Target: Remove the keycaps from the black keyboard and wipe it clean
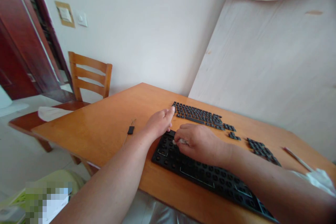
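Note:
A black keyboard [183, 166] with its keycaps off lies along the table's near edge, its round switch spots and thin wire stabilisers showing. My left hand [159, 123] is at its far left corner, fingers curled against the edge and thumb pointing up; part of the grip is hidden. Over the keyboard's left end, my right hand [195, 141] is closed on a crumpled white tissue [183, 141], pressed down among the switches. My right forearm covers some of the keyboard's right half.
Behind the keyboard lie loose black keycaps [199, 113] in rows, and another group [262, 150] further right. Left is a keycap puller [131, 130] with wire loops. A thin brush-like stick [299, 159] and white tissue [321, 180] lie right. A wooden chair [90, 75] stands beyond.

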Available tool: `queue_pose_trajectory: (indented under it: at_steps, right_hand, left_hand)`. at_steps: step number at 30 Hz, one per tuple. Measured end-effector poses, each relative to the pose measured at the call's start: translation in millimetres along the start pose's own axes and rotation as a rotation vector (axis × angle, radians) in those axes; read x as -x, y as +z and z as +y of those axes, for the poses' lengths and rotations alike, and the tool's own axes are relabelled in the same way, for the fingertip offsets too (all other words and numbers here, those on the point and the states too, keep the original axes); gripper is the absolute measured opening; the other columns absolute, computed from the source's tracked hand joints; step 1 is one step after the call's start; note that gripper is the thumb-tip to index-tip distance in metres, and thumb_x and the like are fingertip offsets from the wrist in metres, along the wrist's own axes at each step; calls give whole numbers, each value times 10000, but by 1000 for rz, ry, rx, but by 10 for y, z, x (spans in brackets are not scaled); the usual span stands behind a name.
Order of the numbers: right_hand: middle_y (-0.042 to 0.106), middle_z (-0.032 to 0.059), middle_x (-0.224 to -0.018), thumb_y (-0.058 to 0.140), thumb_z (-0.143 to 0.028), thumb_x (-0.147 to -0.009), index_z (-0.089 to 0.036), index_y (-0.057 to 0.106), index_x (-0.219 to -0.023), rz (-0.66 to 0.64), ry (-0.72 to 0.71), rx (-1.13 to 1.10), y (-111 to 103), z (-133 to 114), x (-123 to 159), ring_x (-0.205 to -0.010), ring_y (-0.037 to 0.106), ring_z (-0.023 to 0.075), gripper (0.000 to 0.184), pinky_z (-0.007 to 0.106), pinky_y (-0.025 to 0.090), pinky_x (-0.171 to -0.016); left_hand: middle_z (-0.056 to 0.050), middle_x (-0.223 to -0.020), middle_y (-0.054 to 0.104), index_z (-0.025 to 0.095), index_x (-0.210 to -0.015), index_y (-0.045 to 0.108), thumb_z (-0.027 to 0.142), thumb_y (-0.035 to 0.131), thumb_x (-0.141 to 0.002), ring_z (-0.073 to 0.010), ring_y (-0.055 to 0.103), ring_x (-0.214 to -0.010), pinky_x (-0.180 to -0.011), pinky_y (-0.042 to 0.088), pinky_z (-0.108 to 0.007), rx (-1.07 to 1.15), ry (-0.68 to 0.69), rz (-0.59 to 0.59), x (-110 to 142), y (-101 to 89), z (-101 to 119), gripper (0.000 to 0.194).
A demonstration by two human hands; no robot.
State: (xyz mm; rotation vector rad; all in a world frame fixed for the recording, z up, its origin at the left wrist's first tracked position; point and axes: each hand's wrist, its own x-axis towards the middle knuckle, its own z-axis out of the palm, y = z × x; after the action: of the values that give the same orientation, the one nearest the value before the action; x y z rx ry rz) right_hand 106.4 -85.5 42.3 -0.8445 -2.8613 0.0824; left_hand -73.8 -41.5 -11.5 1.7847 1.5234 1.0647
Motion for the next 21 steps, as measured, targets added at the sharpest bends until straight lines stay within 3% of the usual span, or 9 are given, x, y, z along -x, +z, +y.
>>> queue_pose_trajectory:
  at_steps: [4, 8, 21]
  right_hand:
    - [674, 47, -874, 529, -145, -814, -177, 689, -885, 10, -69, 66, 135, -56, -236, -820, 586, 166, 178, 267, 426, -728]
    - [681, 64, -919, 525, -175, -831, -188, 707, -879, -70, -103, 149, 186, -86, -331, -850, 588, 187, 189, 279, 429, -712]
    - [681, 79, -816, 496, -212, -860, -182, 707, -828, -316, -82, 310, -75, -119, -102, -770, 613, 204, 215, 291, 391, -643]
  left_hand:
    - [-46, -671, 703, 189, -872, 642, 679, 187, -906, -198, 654, -648, -603, 454, -294, -27, 4, 15, -4, -20, 34, 669]
    - [-64, -734, 722, 190, -866, 655, 672, 170, -913, -216, 669, -731, -635, 452, -300, -81, 4, 38, -7, -31, 67, 685]
    - [-51, -700, 707, 187, -883, 640, 685, 107, -907, -193, 657, -645, -606, 442, -290, -181, 44, -11, 30, -29, 88, 730]
